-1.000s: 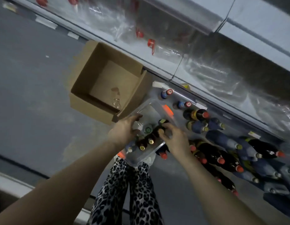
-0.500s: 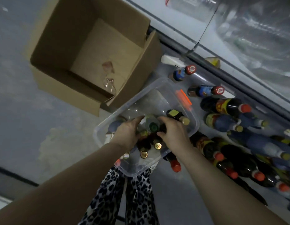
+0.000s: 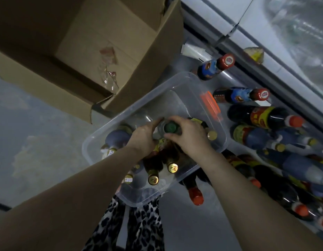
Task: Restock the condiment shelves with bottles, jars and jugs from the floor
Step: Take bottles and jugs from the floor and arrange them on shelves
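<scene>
Both hands are down in the tub together. The left hand (image 3: 144,137) has its fingers curled round one side of a green-capped bottle (image 3: 170,127), and the right hand (image 3: 190,139) wraps the other side, thumb just under the cap, so the bottle is gripped between the two. It stands upright near the middle of the clear plastic bin (image 3: 177,79), with gold-capped bottles (image 3: 172,167) packed just beside it on the near side and a greyish-blue bottle (image 3: 118,137) against the left wall.

From where I stand this looks like the pick-up, and with so much stock on the ground the restocking seems hardly begun. To do it well I'd draw the bottle straight up, not at a slant, so its shoulder doesn't knock the gold-capped neighbours over. I'd also take the weight on the body rather than the cap, which may twist. A hand under the base once it clears the rim would be safer, since the glass looks smooth.

An open cardboard box (image 3: 120,51) sits just beside the bin's far corner. To the right, red-capped bottles (image 3: 262,94) and darker ones lie in a row on the grey floor (image 3: 39,133), along a pale cabinet (image 3: 247,38). Which shelf this bottle is meant for I cannot tell
</scene>
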